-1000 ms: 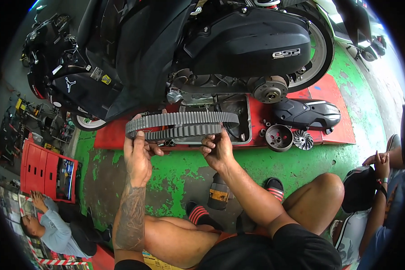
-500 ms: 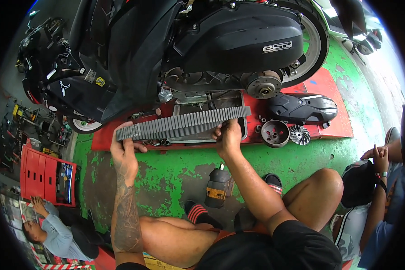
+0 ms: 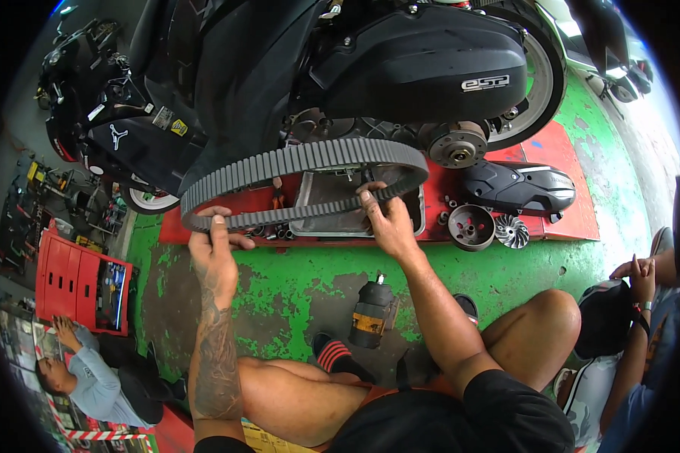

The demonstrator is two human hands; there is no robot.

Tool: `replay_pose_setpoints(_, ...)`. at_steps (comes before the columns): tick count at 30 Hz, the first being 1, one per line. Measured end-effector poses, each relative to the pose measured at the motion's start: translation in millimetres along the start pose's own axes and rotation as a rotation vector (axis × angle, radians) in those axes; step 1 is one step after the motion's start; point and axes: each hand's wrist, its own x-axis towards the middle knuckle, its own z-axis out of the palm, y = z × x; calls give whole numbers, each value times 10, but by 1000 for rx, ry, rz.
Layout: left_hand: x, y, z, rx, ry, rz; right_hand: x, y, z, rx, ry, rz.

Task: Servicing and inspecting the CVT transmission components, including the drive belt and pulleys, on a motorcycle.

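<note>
A grey toothed drive belt (image 3: 310,156) is stretched between my hands as a long oval loop, above the front edge of the red platform (image 3: 578,223). My left hand (image 3: 216,257) pinches the lower left of the loop between thumb and fingers. At the lower right, my right hand (image 3: 394,230) grips the belt with thumb and curled fingers. Through the loop I see part of a metal tray (image 3: 332,233) lying beneath. Beyond the belt stands a black scooter (image 3: 423,60), its side opened and a round hub (image 3: 458,146) exposed.
A black cover (image 3: 517,187), a round clutch bell (image 3: 471,227) and a finned pulley (image 3: 512,232) lie right on the platform. A black power tool (image 3: 372,313) stands on the green floor (image 3: 295,287). A red cabinet (image 3: 75,283) and a person (image 3: 102,385) are left; another person (image 3: 638,302) sits right.
The belt has turned from nearly edge-on to an open oval, its upper strand raised. My right hand has shifted slightly right and down. The view has moved a little.
</note>
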Motion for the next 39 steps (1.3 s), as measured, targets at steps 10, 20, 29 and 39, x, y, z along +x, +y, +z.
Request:
replay_pose_setpoints(10, -116, 47, 25, -353, -69, -126, -138, -470, 174, 731, -131, 331)
replay_pose_setpoints(20, -312, 142, 234, -652, -209, -345, -142, -402, 105, 1223, -182, 550)
replay_pose_setpoints(29, -345, 9, 320, -270, -289, -217, -274, -474, 351, 292, -197, 127)
replay_pose_setpoints(39, -97, -127, 18, -43, -187, 14, -2, -260, 34, -171, 32, -367)
